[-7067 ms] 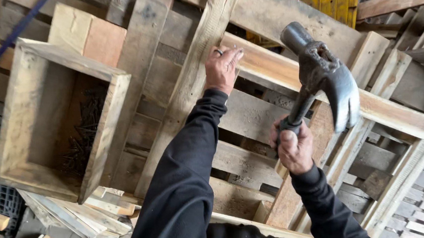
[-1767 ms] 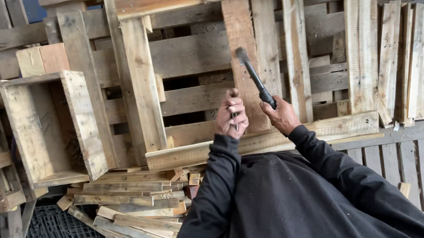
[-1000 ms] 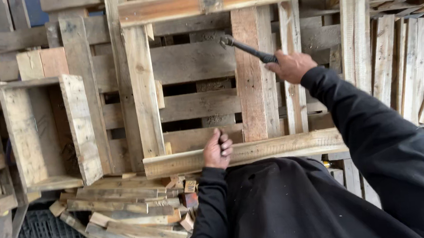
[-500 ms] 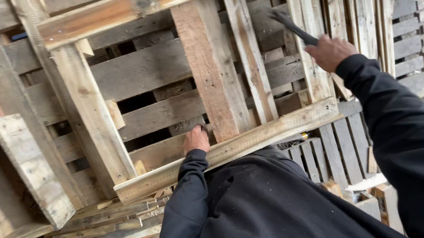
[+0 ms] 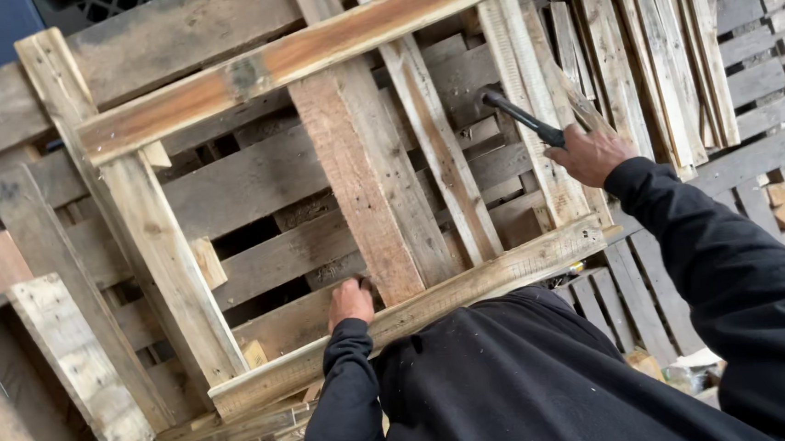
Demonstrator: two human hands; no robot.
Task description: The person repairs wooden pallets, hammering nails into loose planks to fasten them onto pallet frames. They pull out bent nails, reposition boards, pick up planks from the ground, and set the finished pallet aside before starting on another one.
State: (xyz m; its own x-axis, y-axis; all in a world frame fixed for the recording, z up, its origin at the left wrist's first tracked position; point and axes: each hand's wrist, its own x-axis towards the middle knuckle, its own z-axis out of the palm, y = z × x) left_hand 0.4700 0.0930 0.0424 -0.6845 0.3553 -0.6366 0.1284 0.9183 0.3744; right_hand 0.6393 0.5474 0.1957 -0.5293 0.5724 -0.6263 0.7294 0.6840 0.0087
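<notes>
A wooden pallet frame (image 5: 372,185) lies tilted in front of me, with several weathered slats nailed across two long rails. My right hand (image 5: 592,153) is raised over its right side, gripping the dark handle of a hammer (image 5: 522,121); the hammer head sits near a right-hand slat. My left hand (image 5: 349,301) rests on the near rail at the foot of the broad middle slat, fingers curled against the wood. Both arms are in black sleeves.
More pallets and loose boards are stacked under and all around the frame. A wooden box (image 5: 26,384) stands at the lower left. Upright slats (image 5: 666,54) lean at the upper right. Short wood blocks (image 5: 783,207) lie at the far right.
The view has swung, so the frame looks more tilted. My right hand has brought the hammer lower toward the right-hand slat. My left hand stays at the near rail.
</notes>
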